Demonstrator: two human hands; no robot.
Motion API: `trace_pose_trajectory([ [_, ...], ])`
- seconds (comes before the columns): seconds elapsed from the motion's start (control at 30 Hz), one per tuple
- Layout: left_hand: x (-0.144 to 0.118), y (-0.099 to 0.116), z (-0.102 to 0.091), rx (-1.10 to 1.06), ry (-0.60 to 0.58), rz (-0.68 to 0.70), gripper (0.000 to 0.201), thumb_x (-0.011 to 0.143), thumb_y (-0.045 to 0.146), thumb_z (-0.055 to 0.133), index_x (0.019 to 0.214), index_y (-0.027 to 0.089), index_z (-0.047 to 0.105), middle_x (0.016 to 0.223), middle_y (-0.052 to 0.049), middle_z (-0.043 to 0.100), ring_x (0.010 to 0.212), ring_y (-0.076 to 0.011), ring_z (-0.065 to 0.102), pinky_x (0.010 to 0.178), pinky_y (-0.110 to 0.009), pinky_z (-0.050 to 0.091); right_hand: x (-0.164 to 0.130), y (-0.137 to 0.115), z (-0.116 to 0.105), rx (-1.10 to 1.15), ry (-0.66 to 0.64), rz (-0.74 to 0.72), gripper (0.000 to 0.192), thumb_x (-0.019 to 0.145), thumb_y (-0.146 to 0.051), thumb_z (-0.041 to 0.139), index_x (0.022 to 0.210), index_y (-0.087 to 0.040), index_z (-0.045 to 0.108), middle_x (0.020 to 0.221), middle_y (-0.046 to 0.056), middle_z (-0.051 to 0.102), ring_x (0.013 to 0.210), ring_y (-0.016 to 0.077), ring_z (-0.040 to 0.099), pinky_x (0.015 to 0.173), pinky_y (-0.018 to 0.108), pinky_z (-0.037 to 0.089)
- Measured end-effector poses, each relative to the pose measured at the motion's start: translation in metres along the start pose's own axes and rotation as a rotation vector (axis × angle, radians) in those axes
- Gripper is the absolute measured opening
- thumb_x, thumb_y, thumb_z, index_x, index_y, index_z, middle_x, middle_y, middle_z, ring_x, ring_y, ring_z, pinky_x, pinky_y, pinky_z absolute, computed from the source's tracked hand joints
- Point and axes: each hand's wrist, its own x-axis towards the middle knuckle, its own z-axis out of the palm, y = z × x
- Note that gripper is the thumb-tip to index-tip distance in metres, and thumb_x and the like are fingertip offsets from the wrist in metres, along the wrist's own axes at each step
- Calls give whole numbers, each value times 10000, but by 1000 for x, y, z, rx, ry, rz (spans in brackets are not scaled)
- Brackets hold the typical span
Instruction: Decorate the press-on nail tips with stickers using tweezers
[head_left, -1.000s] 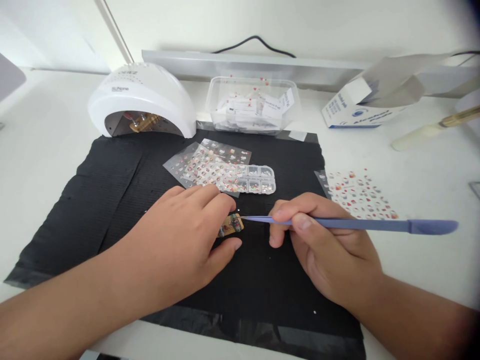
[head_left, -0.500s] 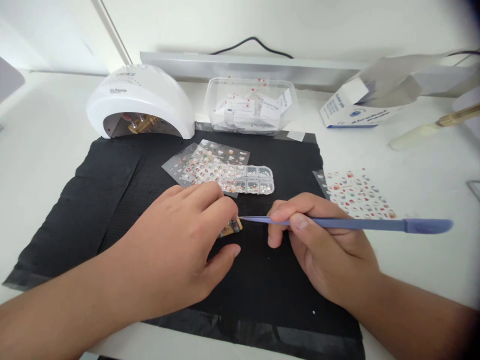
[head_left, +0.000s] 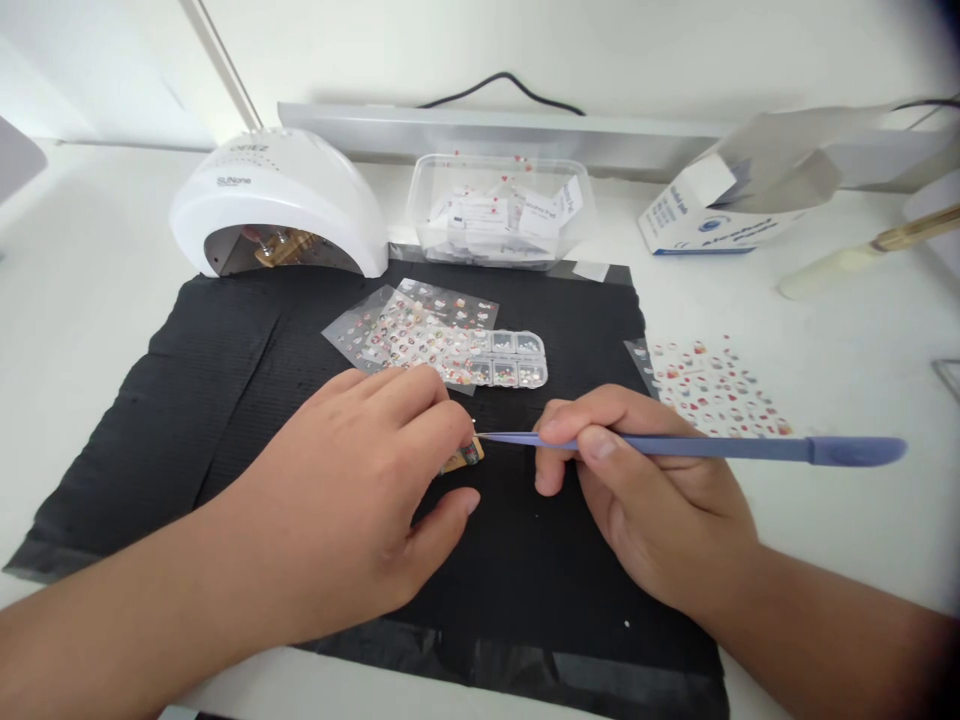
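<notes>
Head view: left hand [head_left: 352,500] pins a small decorated nail tip [head_left: 463,457] on the black mat [head_left: 225,380], right hand [head_left: 660,500] w/ narrow grip on a blue tool [head_left: 712,447], point at the tip's edge; several decals look on already, placing apparently unfinished.

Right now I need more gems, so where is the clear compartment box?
In the head view, the clear compartment box lies on the black mat, beyond both hands, overlapping the sticker sheets.
</notes>
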Motion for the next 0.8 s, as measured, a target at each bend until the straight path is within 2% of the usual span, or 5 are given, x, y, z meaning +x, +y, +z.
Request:
trace_pose_trajectory([
  [0.43,-1,1,-2,14,-43,8,116,888,257,544,917,200,641,889,-38,555,765,-212,538,678,-400,413,1,-3,0,5,30,28,181,968,-312,545,890,-271,703,633,-25,642,637,163,573,642,349,425],
  [0.67,-2,1,-2,4,-50,-3,159,896,255,537,974,205,667,910,-35,549,782,-208,538,698,-412,430,10,-7,1,150,177,11,167,916,-308,627,807,-234,728,543,-17,620,548,148,542,589,328,413],
  [0.8,-1,0,-2,6,-80,-13,175,897,261,539,1000,214,673,911,-32,536,776,-203,522,693,-410,427,13,-4,0,210,208,-23,176,915,-325,626,818,-223,731,530,-16,614,544,147,544,576,323,405],
])
